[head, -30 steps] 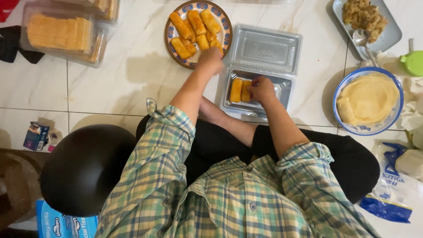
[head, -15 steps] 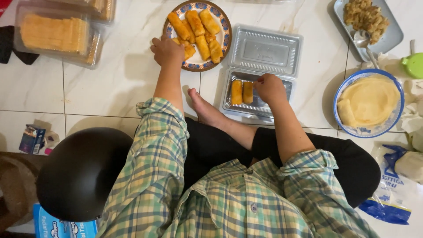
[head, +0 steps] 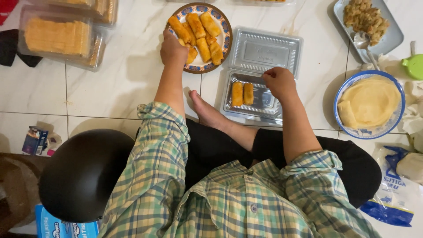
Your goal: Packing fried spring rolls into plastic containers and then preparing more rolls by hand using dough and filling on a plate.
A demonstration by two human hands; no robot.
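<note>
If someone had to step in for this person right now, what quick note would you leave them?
Left hand is on a fried roll at the near edge of the patterned plate; whether it grips it I cannot tell.
Right hand hovers over the open clear plastic box, holding nothing visible.
Done: two rolls lie side by side in the box.
Left: several rolls on the plate; much of the box unfilled, lid open.

1. A home floor used for food packing — white floor tiles (head: 110, 88) carry everything;
2. a patterned plate (head: 225, 37) of fried rolls (head: 200, 33), clear plastic boxes (head: 260, 77), a bowl of thin wrappers (head: 369, 105) — household dishes.
</note>
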